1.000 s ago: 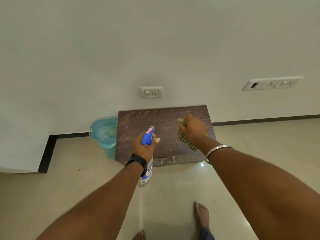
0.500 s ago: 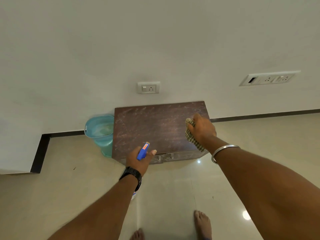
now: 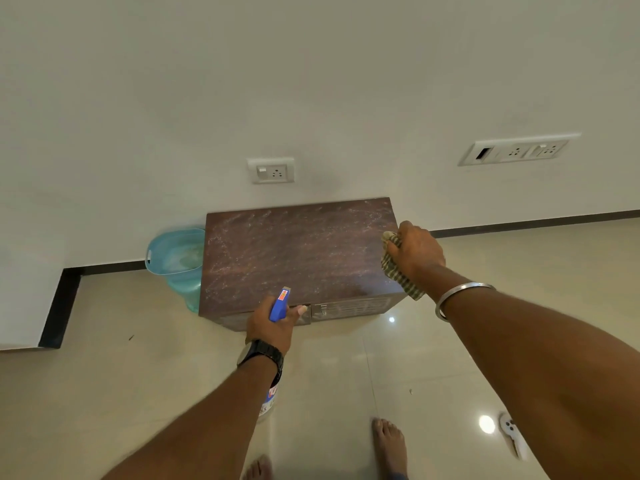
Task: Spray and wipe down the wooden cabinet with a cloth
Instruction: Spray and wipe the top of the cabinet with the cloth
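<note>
The right hand (image 3: 415,252) is clenched around a bunched cloth (image 3: 398,271), pressing it at the right edge of the cabinet (image 3: 294,254) top; a metal bangle (image 3: 460,296) circles that wrist. The left hand (image 3: 273,323) grasps a spray bottle (image 3: 280,304) by its neck, blue trigger head upward and aimed at the cabinet, with the clear labelled body hanging below the wrist, partly hidden by the forearm; a black watch (image 3: 259,355) sits on that wrist. The cloth is soft, light and striped or checked in weave; it likely conforms to the surface and is best held as a wad in the palm. The bottle appears to be rigid plastic, light, and possibly slippery if wet; grip at the neck keeps 1 finger free for the trigger. The cabinet is a low rectangular box standing on the floor against the wall, with a flat, dark brown top showing pale speckles or streaks and what looks like a metal latch (image 3: 322,310) on the front. It appears stiff and heavy, so firm wiping pressure should not shift it. A translucent blue bucket (image 3: 173,258) stands just beside its left side on the glossy tiled floor (image 3: 138,375)
</note>
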